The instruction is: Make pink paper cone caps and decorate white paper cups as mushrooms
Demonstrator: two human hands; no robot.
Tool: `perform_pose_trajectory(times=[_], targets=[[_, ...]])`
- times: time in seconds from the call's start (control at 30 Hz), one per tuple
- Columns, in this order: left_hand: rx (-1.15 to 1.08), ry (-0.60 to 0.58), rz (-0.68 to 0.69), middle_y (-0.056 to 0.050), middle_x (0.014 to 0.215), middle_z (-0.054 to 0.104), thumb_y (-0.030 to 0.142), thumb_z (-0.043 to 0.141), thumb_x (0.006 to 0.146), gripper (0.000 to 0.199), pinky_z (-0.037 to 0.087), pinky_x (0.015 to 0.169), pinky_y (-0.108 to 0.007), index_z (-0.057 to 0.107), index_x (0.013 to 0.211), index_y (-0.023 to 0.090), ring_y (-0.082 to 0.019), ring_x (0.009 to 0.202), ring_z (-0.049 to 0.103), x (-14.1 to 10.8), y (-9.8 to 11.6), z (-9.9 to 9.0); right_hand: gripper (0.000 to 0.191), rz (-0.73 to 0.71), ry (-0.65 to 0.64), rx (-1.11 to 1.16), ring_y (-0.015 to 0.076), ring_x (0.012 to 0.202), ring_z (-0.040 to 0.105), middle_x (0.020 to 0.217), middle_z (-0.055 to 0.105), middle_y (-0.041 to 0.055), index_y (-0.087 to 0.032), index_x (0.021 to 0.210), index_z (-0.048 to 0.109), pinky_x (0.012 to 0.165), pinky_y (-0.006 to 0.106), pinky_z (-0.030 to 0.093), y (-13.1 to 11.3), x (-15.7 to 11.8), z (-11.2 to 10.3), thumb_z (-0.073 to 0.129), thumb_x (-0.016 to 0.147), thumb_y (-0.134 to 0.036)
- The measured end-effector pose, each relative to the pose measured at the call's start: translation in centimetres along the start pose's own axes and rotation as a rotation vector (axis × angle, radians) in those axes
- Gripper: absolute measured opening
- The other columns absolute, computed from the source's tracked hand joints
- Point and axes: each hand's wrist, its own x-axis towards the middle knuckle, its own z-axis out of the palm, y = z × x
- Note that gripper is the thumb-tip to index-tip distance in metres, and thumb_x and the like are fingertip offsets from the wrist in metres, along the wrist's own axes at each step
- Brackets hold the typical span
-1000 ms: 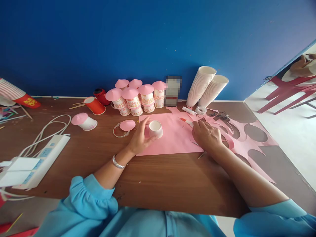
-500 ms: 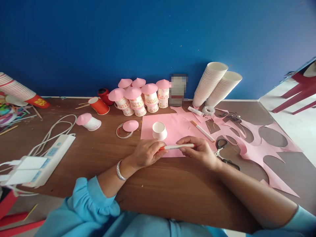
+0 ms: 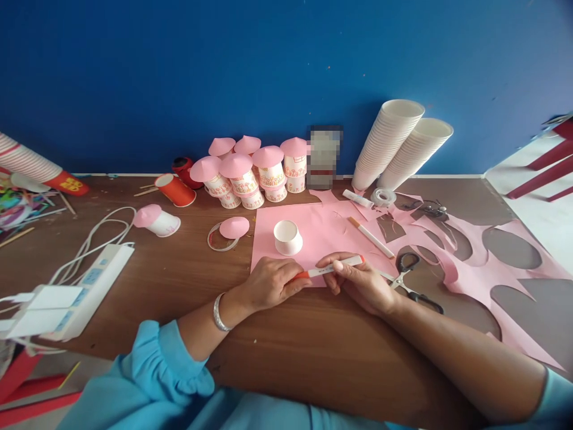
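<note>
In the head view, the 2 hands share 1 slim white marker (image 3: 324, 270): the left hand (image 3: 271, 283) has its fingers closed on the orange end, and the right hand (image 3: 362, 280) pinches the white barrel between thumb and fingers. It sits over the near part of the pink sheet (image 3: 320, 233), just to the near side of the white cup (image 3: 287, 240), which neither hand holds. If the orange end is a cap, which the fingers partly hide, a straight pull along the barrel would suit best, with the tip kept off the cup's wall. Open room lies on the near side, where bare tabletop (image 3: 268, 364) runs toward the body, and leftward to the power strip (image 3: 96, 286). The right is tighter: scissors (image 3: 405, 279) lie just beside the right wrist, with cut pink scraps (image 3: 474, 275) beyond.
</note>
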Motion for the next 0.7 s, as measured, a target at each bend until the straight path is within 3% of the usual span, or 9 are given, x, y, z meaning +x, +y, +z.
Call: perform_pose_trajectory(times=[0.23,0.43,0.5,0.57,0.63,0.7], targets=[[0.012,-0.015,-0.037,0.001,0.061,0.06,0.043,0.035,0.11,0.046,0.032,0.054,-0.027,0.055,0.076,0.019,-0.013,0.053,0.053,-0.2,-0.4,0.0,0.039,-0.032,0.034,-0.033,0.0123,0.054,0.053,0.062,0.063,0.0,-0.016,0.098,0.08,0.054,0.028,0.038,-0.5,0.1,0.2,0.079,0.086,-0.054],[-0.228,0.024,-0.295,0.004,0.059,0.045,0.046,0.037,0.109,0.047,0.031,0.054,-0.024,0.047,0.071,0.02,-0.01,0.053,0.039,-0.4,-1.1,-1.1,0.021,-0.343,0.235,-0.062,0.0144,0.053,0.051,0.059,0.055,-0.0044,-0.025,0.097,0.072,0.051,0.028,0.044,-2.6,0.7,-1.5,0.069,0.093,-0.045],[-0.332,0.024,-0.346,0.004,0.061,0.045,0.051,0.039,0.107,0.049,0.031,0.054,-0.024,0.047,0.07,0.02,-0.01,0.054,0.039,-0.3,-0.9,-1.1,0.013,-0.45,0.282,-0.248,0.0138,0.055,0.055,0.07,0.062,-0.0025,-0.027,0.1,0.069,0.053,0.029,0.048,-2.8,0.5,-1.6,0.062,0.099,-0.038],[-0.429,-0.032,-0.341,0.004,0.06,0.045,0.056,0.041,0.105,0.053,0.032,0.055,-0.023,0.048,0.068,0.019,-0.01,0.055,0.039,-0.3,-0.4,-0.9,0.011,-0.613,0.292,-0.616,0.0151,0.064,0.063,0.086,0.071,0.0022,-0.027,0.107,0.07,0.063,0.032,0.055,-2.4,-0.1,-1.0,0.06,0.101,-0.028],[-0.5,-0.107,-0.318,0.004,0.057,0.045,0.062,0.046,0.102,0.058,0.03,0.054,-0.024,0.049,0.065,0.018,-0.009,0.054,0.037,-0.3,0.1,-0.4,0.02,-0.805,0.206,-1.004,0.0195,0.081,0.071,0.101,0.075,0.0077,-0.026,0.117,0.069,0.073,0.035,0.06,-1.6,-0.6,0.0,0.066,0.097,-0.02],[-0.553,-0.175,-0.294,0.003,0.056,0.048,0.066,0.049,0.099,0.061,0.029,0.053,-0.024,0.052,0.064,0.017,-0.009,0.053,0.038,-0.3,0.5,-0.1,0.035,-0.953,0.098,-1.205,0.0236,0.098,0.073,0.113,0.074,0.0123,-0.024,0.128,0.063,0.078,0.036,0.062,-0.8,-1.0,1.1,0.068,0.095,-0.015]])
